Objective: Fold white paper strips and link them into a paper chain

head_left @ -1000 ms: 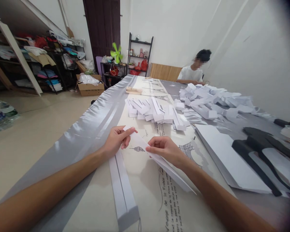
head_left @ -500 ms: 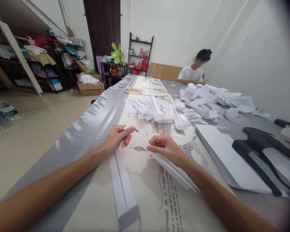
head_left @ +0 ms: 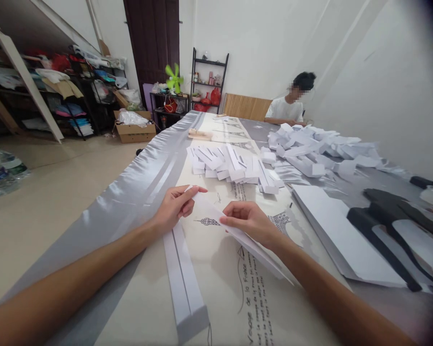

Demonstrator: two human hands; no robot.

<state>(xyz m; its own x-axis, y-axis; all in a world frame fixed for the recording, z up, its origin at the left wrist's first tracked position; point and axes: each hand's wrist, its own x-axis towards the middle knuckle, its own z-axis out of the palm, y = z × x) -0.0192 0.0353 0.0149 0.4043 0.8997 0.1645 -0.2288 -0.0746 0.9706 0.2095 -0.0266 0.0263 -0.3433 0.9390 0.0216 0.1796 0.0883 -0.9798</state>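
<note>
Between my two hands a folded strip of white paper (head_left: 252,247) is held at a slant above the printed tablecloth (head_left: 223,288). My left hand (head_left: 176,205) pinches its far end between thumb and fingers. Near the strip's middle, my right hand (head_left: 246,220) grips its edge, thumb on the near side. Below my left hand lies a long folded white paper box (head_left: 185,283) with a dark slit along its top. Past my hands sits a pile of similar folded paper boxes (head_left: 231,163).
A stack of white sheets (head_left: 339,230) lies at right, beside black-handled tools (head_left: 378,240). Behind is a heap of white paper pieces (head_left: 317,144). A person (head_left: 286,105) sits at the table's far right. A wooden object (head_left: 200,134) rests on the far cloth.
Both hands stay almost in place on the paper strip. The left fingers have shifted very slightly at its far end. The boxes and stack have not moved.
</note>
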